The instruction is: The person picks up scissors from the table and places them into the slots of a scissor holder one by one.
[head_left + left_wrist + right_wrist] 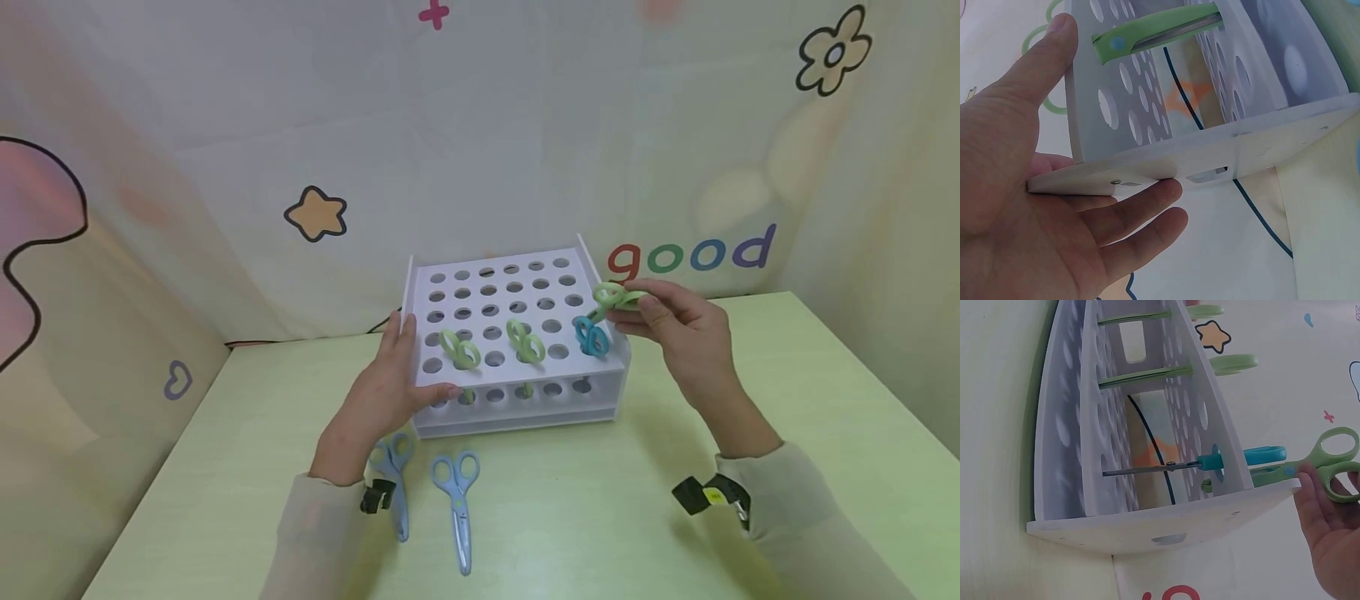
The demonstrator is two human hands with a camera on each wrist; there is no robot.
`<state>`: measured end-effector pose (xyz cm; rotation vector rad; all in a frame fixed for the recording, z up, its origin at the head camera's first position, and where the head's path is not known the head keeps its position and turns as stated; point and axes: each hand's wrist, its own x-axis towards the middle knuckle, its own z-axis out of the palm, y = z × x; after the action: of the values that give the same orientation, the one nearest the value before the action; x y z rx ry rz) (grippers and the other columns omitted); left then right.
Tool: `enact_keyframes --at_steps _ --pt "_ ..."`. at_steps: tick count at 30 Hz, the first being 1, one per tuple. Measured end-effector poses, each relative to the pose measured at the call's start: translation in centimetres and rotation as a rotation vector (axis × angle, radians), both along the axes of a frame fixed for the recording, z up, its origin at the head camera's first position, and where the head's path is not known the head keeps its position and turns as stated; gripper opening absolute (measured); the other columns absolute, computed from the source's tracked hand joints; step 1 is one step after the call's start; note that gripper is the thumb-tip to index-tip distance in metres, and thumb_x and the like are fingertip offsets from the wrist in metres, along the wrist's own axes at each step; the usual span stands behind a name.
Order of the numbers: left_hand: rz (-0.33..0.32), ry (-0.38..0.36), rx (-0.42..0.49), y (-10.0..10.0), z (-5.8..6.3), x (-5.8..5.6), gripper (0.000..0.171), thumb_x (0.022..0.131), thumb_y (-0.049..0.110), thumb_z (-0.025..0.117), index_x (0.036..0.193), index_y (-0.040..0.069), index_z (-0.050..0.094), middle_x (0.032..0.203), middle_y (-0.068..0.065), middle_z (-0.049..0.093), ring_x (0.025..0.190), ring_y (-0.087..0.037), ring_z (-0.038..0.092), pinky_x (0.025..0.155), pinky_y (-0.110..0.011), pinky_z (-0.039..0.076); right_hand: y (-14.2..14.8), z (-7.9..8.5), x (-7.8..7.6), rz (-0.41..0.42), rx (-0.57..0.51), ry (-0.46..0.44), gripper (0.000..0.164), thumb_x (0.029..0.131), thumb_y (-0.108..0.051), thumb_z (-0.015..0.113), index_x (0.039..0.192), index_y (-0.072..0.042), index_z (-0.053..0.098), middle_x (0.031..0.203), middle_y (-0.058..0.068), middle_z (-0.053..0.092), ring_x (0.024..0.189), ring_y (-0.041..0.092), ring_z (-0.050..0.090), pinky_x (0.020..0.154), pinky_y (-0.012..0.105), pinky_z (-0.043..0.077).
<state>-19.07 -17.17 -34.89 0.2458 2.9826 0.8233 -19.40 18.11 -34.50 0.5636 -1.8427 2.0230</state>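
A white rack (502, 304) with rows of round holes stands mid-table. My left hand (382, 379) grips its left front corner, thumb over the top board's front edge, fingers along the side panel (1147, 164). My right hand (686, 333) pinches green scissors (611, 296) by the handles at the rack's right side. In the right wrist view their tip pokes through a hole in the top board. Teal scissors (592, 337) stand just in front of them. Two more green-handled pairs, the left scissors (460, 350) and the middle scissors (527, 342), stand in the front rows.
Two blue-grey pairs lie on the table before the rack: scissors (459, 508) and, partly behind my left wrist, other scissors (397, 483). A printed curtain (480, 150) hangs close behind the rack. The pale green table (585, 517) extends to both sides.
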Motion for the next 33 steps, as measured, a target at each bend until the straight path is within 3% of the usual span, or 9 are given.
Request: enact_keyframes --at_steps 4,9,12,18,23,27,30,33 --pt "-0.001 -0.005 0.008 0.1 0.0 0.1 0.124 0.081 0.05 0.083 0.163 0.009 0.0 0.168 -0.009 -0.011 0.124 -0.035 0.05 0.091 -0.045 0.047 0.0 -0.3 0.0 -0.069 0.055 0.011 0.027 0.102 -0.004 0.058 0.124 0.009 0.066 0.106 0.003 0.075 0.087 0.016 0.074 0.08 0.028 0.055" --pt "-0.004 0.005 0.008 0.3 -0.2 0.0 0.124 0.08 0.05 0.084 0.163 0.008 0.0 0.168 -0.01 -0.01 0.123 -0.035 0.051 0.091 -0.044 0.047 0.0 -0.5 0.0 -0.271 0.254 -0.037 0.029 0.104 -0.011 0.057 0.127 0.002 0.067 0.098 -0.006 0.071 0.075 0.01 0.069 0.063 0.019 0.053" --pt "-0.007 0.007 0.007 0.4 -0.3 -0.1 0.124 0.081 0.049 0.084 0.162 0.007 0.0 0.168 -0.011 -0.011 0.126 -0.036 0.05 0.092 -0.045 0.047 -0.1 -0.5 -0.1 -0.343 0.316 -0.08 0.029 0.104 -0.015 0.058 0.127 -0.001 0.069 0.092 -0.005 0.068 0.066 0.009 0.062 0.054 0.018 0.048" --pt "0.002 0.001 0.009 0.5 -0.1 -0.1 0.125 0.08 0.049 0.085 0.162 0.008 0.001 0.168 -0.009 -0.011 0.128 -0.036 0.049 0.092 -0.044 0.047 -0.2 -0.5 -0.5 -0.339 0.41 -0.08 0.027 0.103 -0.018 0.06 0.124 -0.005 0.072 0.078 -0.006 0.064 0.046 0.015 0.049 0.044 0.022 0.04" --pt "0.002 0.002 0.011 0.5 0.2 0.1 0.124 0.08 0.047 0.085 0.162 0.008 0.0 0.169 -0.01 -0.01 0.122 -0.034 0.052 0.089 -0.042 0.048 -0.2 -0.4 -0.9 -0.342 0.474 -0.092 0.027 0.101 -0.021 0.064 0.122 -0.008 0.074 0.066 -0.001 0.056 0.041 0.016 0.042 0.04 0.026 0.033" --pt "0.012 0.002 0.014 0.3 0.3 0.1 0.124 0.08 0.046 0.085 0.163 0.008 0.001 0.169 -0.009 -0.009 0.118 -0.033 0.054 0.088 -0.041 0.049 -0.4 -0.5 -1.4 -0.33 0.537 -0.075 0.026 0.1 -0.018 0.065 0.123 -0.006 0.074 0.088 0.008 0.071 0.052 0.014 0.045 0.045 0.024 0.033" --pt "0.016 0.002 0.005 0.2 0.3 0.1 0.124 0.08 0.048 0.085 0.163 0.007 0.001 0.169 -0.01 -0.009 0.117 -0.032 0.054 0.088 -0.041 0.049 -0.6 -0.4 -1.7 -0.326 0.6 -0.034 0.025 0.1 -0.013 0.066 0.121 -0.004 0.074 0.108 0.014 0.073 0.068 0.014 0.051 0.054 0.02 0.037" --pt "0.017 0.007 -0.003 0.1 0.3 0.1 0.124 0.08 0.048 0.084 0.162 0.006 0.001 0.169 -0.011 -0.008 0.117 -0.031 0.054 0.087 -0.04 0.049 -0.9 -0.2 -2.0 -0.323 0.668 -0.015 0.023 0.099 -0.012 0.067 0.119 -0.004 0.075 0.111 0.014 0.074 0.08 0.018 0.053 0.06 0.02 0.037"
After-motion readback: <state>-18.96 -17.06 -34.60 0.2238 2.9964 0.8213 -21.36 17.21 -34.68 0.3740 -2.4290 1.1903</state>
